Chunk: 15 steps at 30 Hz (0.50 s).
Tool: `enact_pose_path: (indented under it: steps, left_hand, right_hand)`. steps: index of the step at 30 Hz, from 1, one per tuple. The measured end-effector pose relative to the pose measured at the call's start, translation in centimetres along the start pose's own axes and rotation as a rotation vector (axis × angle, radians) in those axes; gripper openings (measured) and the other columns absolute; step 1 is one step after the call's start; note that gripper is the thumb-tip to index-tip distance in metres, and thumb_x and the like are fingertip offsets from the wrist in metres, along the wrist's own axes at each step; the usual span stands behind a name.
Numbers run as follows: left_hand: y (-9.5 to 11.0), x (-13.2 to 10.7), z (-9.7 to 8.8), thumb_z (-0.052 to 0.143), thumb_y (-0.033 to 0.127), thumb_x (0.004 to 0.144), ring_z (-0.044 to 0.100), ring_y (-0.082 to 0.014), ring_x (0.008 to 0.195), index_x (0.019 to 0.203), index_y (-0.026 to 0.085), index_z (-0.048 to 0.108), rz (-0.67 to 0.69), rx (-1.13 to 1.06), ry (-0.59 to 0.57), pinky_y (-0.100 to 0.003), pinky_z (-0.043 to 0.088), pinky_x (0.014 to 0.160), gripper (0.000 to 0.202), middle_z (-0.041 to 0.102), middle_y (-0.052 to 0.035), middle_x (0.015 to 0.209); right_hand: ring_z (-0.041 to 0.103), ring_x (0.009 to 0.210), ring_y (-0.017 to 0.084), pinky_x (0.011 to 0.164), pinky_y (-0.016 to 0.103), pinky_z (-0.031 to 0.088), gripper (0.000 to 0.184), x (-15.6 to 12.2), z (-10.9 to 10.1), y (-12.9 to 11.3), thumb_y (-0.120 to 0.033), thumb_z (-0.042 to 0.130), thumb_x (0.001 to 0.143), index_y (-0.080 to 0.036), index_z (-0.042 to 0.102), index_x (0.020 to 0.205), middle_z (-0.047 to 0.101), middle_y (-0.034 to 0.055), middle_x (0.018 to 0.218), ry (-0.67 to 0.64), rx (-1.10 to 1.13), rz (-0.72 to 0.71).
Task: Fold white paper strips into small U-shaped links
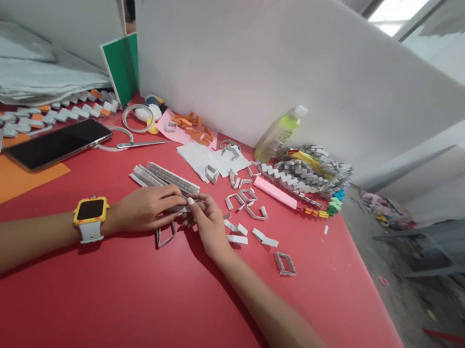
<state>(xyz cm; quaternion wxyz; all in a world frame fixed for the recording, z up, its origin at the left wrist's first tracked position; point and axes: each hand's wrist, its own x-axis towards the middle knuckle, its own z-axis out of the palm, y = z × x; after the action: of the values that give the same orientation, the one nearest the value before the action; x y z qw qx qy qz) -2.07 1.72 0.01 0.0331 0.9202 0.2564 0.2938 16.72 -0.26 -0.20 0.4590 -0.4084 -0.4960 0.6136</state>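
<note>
My left hand (149, 206), with a yellow-cased watch (91, 211) on its wrist, meets my right hand (210, 227) over the red table. Between their closed fingers is a grey folded paper strip (179, 208), mostly covered by the fingers. Just beyond the left hand lies a bundle of long folded paper strips (165, 176). A bent strip forming an angular loop (166, 238) rests below the hands. To the right of my right hand are loose bent paper pieces (237, 238) and a paper diamond (285, 264).
A phone (59, 143), scissors or a cutter (141, 144), and tape rings (138, 118) lie left. Behind are orange pieces (193, 127), white paper (199, 159), a green bottle (279, 134), and a coiled zigzag paper chain (315, 173) beside a pink roll (275, 193).
</note>
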Motion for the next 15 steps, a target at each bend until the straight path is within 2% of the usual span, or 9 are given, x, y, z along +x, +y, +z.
enact_pose_path:
  steps: [15]
  left_hand:
    - [0.00, -0.03, -0.01, 0.043, 0.023, 0.099, 0.063, -0.0185, 0.087, 0.113, 0.013, 0.058, -0.040, -0.034, -0.048, -0.029, 0.053, 0.074, 0.022, 0.062, -0.0102, 0.100]
  right_hand:
    - [0.061, 0.054, 0.010, 0.052, 0.023, 0.047, 0.037, 0.01, 0.03, -0.01, -0.050, 0.066, 0.080, -0.021, 0.053, 0.098, 0.059, -0.0066, 0.062, -0.002, -0.035, 0.009]
